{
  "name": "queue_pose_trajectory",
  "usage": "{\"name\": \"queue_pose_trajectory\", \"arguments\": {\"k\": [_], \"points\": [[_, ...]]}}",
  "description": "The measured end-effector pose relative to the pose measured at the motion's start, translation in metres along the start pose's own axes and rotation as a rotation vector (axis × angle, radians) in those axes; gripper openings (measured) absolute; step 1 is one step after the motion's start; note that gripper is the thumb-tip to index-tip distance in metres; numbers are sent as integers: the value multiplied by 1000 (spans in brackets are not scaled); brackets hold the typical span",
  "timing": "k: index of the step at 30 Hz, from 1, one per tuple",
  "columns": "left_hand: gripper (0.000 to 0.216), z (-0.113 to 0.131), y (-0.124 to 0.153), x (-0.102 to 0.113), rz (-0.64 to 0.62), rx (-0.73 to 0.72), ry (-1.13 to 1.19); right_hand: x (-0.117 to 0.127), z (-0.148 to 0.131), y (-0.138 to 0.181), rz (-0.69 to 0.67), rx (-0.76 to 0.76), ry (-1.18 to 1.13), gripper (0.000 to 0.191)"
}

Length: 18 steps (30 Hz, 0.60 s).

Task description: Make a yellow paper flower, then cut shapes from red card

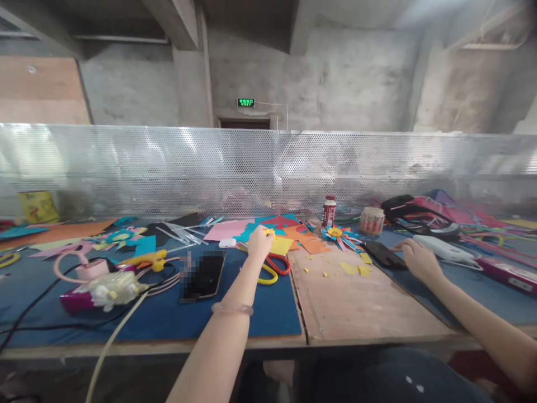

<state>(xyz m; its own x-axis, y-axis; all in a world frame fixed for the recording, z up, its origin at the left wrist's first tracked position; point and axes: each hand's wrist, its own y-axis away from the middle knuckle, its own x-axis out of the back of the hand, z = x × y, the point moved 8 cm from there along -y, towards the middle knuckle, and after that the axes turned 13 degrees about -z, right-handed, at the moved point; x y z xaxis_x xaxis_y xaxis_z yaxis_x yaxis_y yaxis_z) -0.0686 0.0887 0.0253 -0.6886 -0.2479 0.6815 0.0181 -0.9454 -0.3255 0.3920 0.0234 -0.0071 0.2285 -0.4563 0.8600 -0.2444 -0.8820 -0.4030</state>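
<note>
My left hand is closed in a pinch on a small yellow paper flower piece, held above a yellow paper sheet. Just below that hand lie scissors with red and yellow handles, their blades partly hidden. My right hand rests palm down with its fingers stretched out, beside a dark phone. A blue and pink paper flower with a yellow centre lies between my hands, near the back. Yellow paper scraps are scattered on the bare wood.
To the left are another phone, a yellow glue gun, a power strip and cords. A red bottle and a jar stand at the back. A white device lies right. A perforated metal screen spans behind.
</note>
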Motion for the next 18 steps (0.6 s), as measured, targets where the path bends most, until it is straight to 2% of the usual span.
{"name": "queue_pose_trajectory", "arguments": {"k": [6,11,18], "points": [[22,-2,-4,-8,-40,-8,-47,-6,2,-1,-98,-6,-89,26],[21,-1,-3,-6,3,-22,-54,-7,1,-2,-97,4,-126,23],[20,1,-2,-4,11,-20,-41,-6,0,-1,-71,33,-64,23]]}}
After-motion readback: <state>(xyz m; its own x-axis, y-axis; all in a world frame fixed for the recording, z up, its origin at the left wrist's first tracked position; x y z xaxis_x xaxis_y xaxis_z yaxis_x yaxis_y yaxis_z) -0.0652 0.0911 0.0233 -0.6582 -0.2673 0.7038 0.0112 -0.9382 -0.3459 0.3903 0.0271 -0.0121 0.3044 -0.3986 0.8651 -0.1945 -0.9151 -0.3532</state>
